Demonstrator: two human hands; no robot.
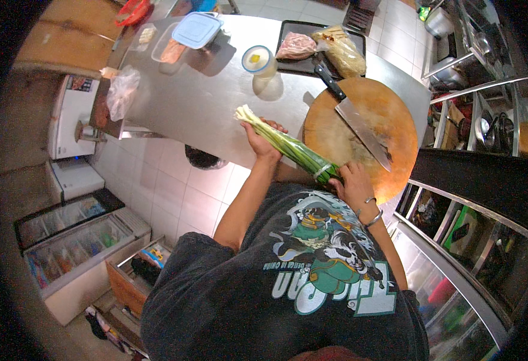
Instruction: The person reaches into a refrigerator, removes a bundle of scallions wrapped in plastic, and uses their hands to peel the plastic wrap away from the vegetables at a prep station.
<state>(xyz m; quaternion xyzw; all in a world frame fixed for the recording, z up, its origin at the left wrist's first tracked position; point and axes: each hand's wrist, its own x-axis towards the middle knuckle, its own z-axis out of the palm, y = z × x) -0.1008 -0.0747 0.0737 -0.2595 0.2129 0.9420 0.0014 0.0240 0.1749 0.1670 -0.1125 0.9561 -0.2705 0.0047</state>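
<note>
A bundle of green onions (291, 149) with pale root ends lies slanted across both my hands, in front of my chest. My left hand (264, 140) grips it near the white ends, over the steel table. At the dark green end, beside a tie, my right hand (352, 180) has its fingers on the bundle. A metal bracelet circles that wrist. Just beyond my right hand is a round wooden chopping block (381, 108). On it rests a chef's knife (358, 126) with a black handle, its blade tip pointing towards me.
The steel table (187, 104) carries a blue-rimmed round container (258, 61), a plastic box (167, 49) with a light-blue lid (196, 30), and a black tray (286, 67) with bagged food (343, 52). A crumpled plastic bag (122, 90) sits left. Steel shelving (476, 117) stands right.
</note>
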